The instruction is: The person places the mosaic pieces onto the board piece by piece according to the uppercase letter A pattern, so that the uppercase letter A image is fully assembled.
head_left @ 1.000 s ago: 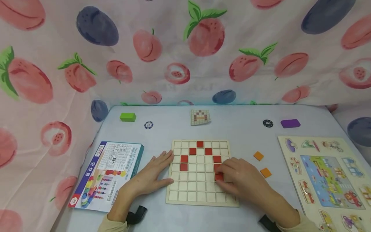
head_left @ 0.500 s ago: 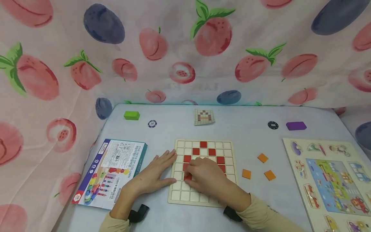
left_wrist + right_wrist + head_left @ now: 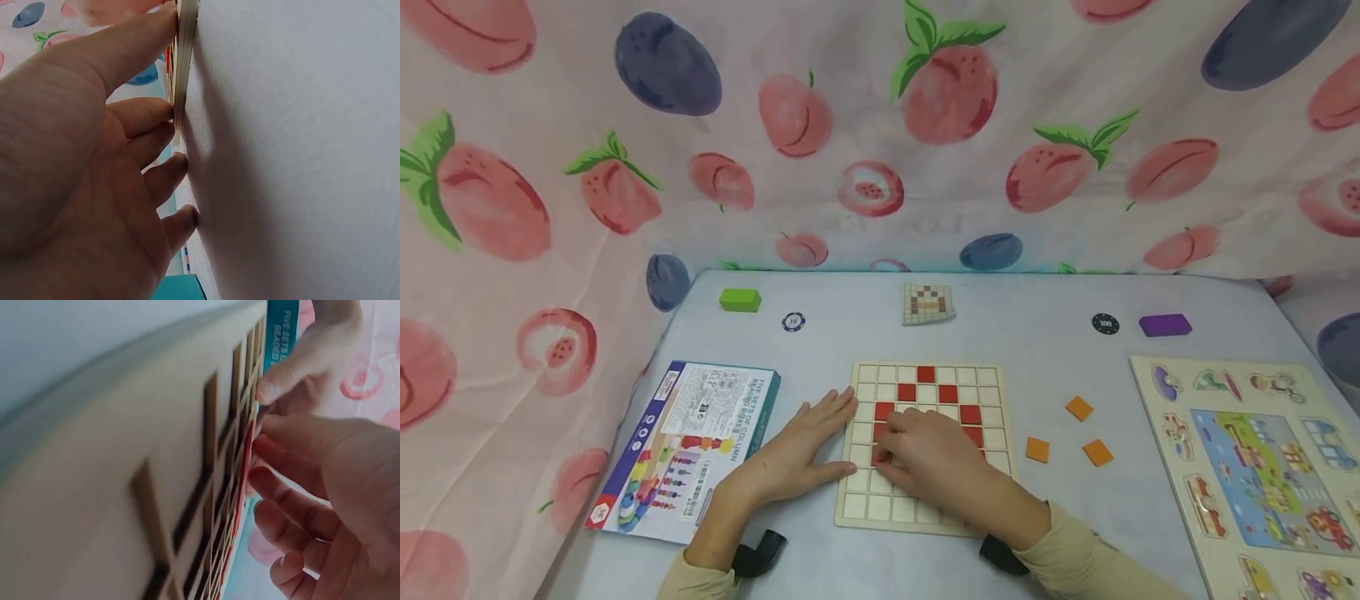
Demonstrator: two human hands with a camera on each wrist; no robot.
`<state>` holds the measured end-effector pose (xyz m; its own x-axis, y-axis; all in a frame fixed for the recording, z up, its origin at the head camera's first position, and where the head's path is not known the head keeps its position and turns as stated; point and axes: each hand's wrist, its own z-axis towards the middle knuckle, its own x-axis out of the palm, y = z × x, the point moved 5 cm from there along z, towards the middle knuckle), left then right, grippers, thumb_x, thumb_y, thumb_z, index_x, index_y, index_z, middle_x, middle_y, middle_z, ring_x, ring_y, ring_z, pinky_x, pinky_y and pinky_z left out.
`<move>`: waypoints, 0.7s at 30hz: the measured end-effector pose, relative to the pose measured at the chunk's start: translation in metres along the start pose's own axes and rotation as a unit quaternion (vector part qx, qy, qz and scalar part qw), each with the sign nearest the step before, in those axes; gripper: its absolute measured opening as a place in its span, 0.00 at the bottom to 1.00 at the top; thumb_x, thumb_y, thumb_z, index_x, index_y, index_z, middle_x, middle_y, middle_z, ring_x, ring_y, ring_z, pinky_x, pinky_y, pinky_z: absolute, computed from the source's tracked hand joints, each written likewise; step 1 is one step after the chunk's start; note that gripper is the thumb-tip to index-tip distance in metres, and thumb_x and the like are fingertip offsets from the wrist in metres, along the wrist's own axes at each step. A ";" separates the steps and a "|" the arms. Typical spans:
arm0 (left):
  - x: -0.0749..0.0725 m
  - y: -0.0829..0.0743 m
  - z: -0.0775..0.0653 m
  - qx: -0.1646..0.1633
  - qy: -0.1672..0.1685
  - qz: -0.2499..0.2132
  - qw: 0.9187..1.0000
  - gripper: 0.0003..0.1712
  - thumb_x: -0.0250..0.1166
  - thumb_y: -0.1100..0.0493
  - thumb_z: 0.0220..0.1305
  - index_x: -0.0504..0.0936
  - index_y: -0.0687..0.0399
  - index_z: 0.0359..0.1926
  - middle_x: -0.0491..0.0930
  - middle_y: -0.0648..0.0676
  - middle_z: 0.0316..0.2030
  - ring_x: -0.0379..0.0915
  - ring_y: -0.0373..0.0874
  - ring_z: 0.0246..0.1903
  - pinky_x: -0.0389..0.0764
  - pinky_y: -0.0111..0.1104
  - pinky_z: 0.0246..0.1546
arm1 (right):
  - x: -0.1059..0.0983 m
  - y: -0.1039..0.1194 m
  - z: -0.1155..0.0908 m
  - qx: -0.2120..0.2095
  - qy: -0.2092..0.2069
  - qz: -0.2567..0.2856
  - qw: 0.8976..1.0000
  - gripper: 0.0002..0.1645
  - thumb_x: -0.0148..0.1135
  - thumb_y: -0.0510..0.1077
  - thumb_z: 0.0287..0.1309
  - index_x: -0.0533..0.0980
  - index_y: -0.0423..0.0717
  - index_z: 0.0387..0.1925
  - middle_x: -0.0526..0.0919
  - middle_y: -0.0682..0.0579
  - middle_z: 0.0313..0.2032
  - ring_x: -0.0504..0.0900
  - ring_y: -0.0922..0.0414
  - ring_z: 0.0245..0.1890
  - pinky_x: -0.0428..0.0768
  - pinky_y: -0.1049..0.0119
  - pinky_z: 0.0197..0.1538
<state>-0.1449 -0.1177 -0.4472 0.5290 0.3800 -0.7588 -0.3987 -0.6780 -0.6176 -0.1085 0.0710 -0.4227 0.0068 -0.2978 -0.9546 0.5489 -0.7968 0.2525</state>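
A wooden grid board (image 3: pixel 877 506) lies in the middle of the table, with several red tiles (image 3: pixel 970 414) forming a peaked outline in its square cells. My left hand (image 3: pixel 801 446) rests with its fingers spread against the board's left edge; in the left wrist view, the fingertips meet the edge from the side. Over the board's left half, my right hand (image 3: pixel 932 454) has curled fingers, thumb and index pinching a red tile (image 3: pixel 245 450) at a cell of the left red column. The right hand covers several middle cells in the head view.
Three orange tiles (image 3: pixel 1037 450) lie right of the board. A pattern card (image 3: pixel 927 304) stands behind it, between a green block (image 3: pixel 740 300) with a poker chip (image 3: pixel 793 322) and a purple block (image 3: pixel 1165 325) with another chip. A box (image 3: pixel 685 450) lies left, a picture puzzle (image 3: pixel 1262 467) right.
My right hand has moved from the board's right red column to the left one, uncovering a third orange tile. The left hand stays at the board's edge. The head view has shifted slightly.
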 end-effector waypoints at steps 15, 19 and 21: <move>0.000 -0.001 -0.001 -0.001 -0.006 0.004 1.000 0.50 0.72 0.48 0.69 0.58 0.53 0.84 0.50 0.51 0.87 0.42 0.56 0.87 0.46 0.61 0.86 | -0.041 -0.091 -0.086 0.167 -0.022 0.004 0.986 0.14 0.80 0.51 0.57 0.89 0.59 0.46 0.88 0.60 0.45 0.84 0.60 0.43 0.87 0.59 0.45; 0.000 -0.001 -0.001 -0.002 -0.003 0.002 1.000 0.50 0.72 0.48 0.70 0.58 0.53 0.84 0.50 0.51 0.87 0.41 0.56 0.87 0.45 0.61 0.86 | -0.047 -0.111 -0.107 0.195 -0.015 -0.004 0.981 0.18 0.81 0.53 0.54 0.89 0.58 0.47 0.89 0.59 0.45 0.85 0.57 0.43 0.86 0.53 0.46; 0.001 -0.001 0.000 -0.002 -0.001 0.000 1.000 0.50 0.72 0.48 0.70 0.57 0.53 0.84 0.49 0.51 0.87 0.40 0.56 0.87 0.45 0.61 0.86 | -0.047 -0.116 -0.115 0.203 -0.005 -0.011 0.979 0.19 0.81 0.54 0.52 0.89 0.57 0.46 0.89 0.58 0.45 0.86 0.57 0.43 0.86 0.52 0.46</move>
<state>-0.1440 -0.1170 -0.4470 0.5271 0.3807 -0.7597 -0.3959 -0.6810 -0.6160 -0.0768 0.2378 -0.4252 -0.0106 -0.2809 -0.9597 0.1703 -0.9462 0.2751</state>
